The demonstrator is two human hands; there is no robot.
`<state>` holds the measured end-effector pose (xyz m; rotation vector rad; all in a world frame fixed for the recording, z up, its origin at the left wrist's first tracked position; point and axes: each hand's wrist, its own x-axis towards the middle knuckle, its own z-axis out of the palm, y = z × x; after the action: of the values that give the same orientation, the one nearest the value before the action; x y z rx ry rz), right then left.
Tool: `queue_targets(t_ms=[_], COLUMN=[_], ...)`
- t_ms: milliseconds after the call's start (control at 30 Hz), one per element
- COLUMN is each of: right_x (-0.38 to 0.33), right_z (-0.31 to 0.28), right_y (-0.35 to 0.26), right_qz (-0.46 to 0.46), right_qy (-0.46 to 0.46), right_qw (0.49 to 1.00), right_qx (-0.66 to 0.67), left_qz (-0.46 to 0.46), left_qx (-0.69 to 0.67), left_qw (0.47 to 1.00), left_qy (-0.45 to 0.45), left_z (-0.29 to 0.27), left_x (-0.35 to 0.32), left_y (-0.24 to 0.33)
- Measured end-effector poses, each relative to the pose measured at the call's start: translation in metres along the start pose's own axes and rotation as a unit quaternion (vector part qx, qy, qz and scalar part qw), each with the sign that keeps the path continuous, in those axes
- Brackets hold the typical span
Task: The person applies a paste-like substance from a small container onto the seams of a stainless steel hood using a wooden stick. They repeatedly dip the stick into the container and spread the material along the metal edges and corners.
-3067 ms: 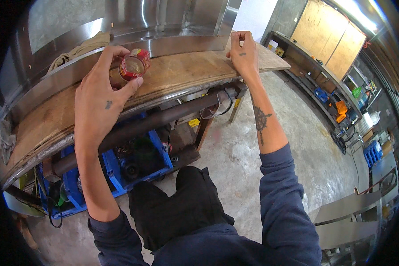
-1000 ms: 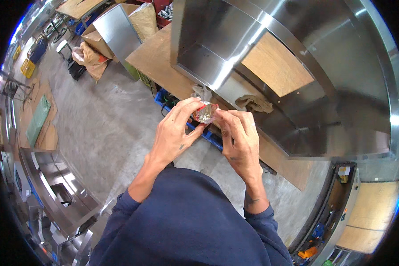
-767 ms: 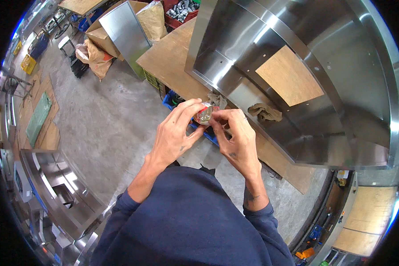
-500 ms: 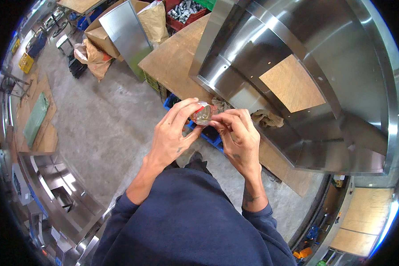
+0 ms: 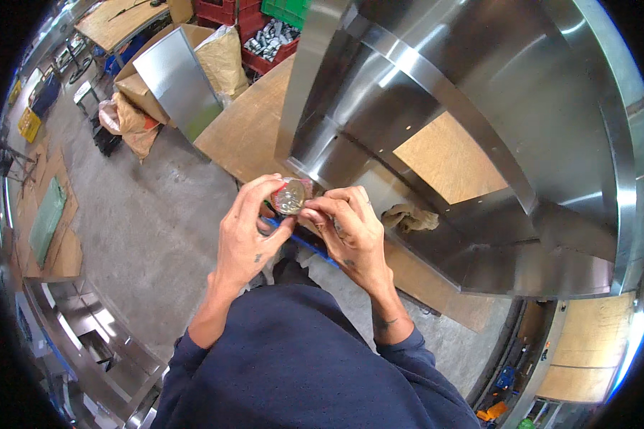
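My left hand (image 5: 249,227) is closed round a small round thing (image 5: 290,196) with a shiny, see-through, film-like face and red patches on its rim. Thumb and fingers grip it from its left side and below. At its right edge, my right hand (image 5: 348,229) pinches thumb and forefinger together; what lies between those fingertips is too small to make out. Both hands are held up in front of my body, near the corner of a large stainless steel housing (image 5: 472,282), which lies on a wooden board (image 5: 247,129).
A crumpled brown cloth (image 5: 409,217) lies inside the housing's near edge. Beyond the board stand a sheet metal panel (image 5: 175,75), paper sacks (image 5: 223,61) and a red crate (image 5: 265,63) of metal parts. Far left, a green wrapped bundle (image 5: 48,218) rests on cardboard.
Both hands, with the round thing, have shifted left and slightly down in the picture. The surroundings have shifted too, as my head turned. The round thing's clear face now shows more fully.
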<state>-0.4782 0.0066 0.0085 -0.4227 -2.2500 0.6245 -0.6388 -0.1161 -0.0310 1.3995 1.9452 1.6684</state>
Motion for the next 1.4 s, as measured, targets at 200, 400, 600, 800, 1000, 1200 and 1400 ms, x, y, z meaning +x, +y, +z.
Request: queue_targets(t_ms=[200,400,600,800,1000,1200,1400], right_x=[0.022,0.041,0.051,0.062,0.116,0.216,0.265], right_z=[-0.019,-0.032,-0.030,-0.027,-0.020,0.006,0.003], right_y=[0.042,0.073,0.096,0.101,0.157,0.252,0.292], right_qz=[0.049,0.106,0.145,0.179,0.083,-0.080,-0.234], right_qy=[0.075,0.089,0.105,0.114,0.280,0.308,0.287], right_qw=[0.994,0.986,0.966,0.946,0.932,0.948,0.918], right_qx=[0.065,0.096,0.185,0.244,0.212,0.008,-0.143], left_qz=[0.024,0.028,0.017,-0.009,-0.064,-0.099,-0.191], left_qx=[-0.005,0.001,0.021,0.015,-0.005,-0.019,-0.075], left_qw=[0.999,0.998,0.996,0.995,0.991,0.989,0.976], left_qy=[0.029,0.064,0.084,0.096,0.120,0.109,0.070], left_z=[0.035,0.068,0.082,0.087,0.088,0.084,0.097], left_x=[0.046,0.073,0.087,0.099,0.103,0.083,0.049], left_y=[0.002,0.006,0.009,0.008,0.001,-0.004,-0.012])
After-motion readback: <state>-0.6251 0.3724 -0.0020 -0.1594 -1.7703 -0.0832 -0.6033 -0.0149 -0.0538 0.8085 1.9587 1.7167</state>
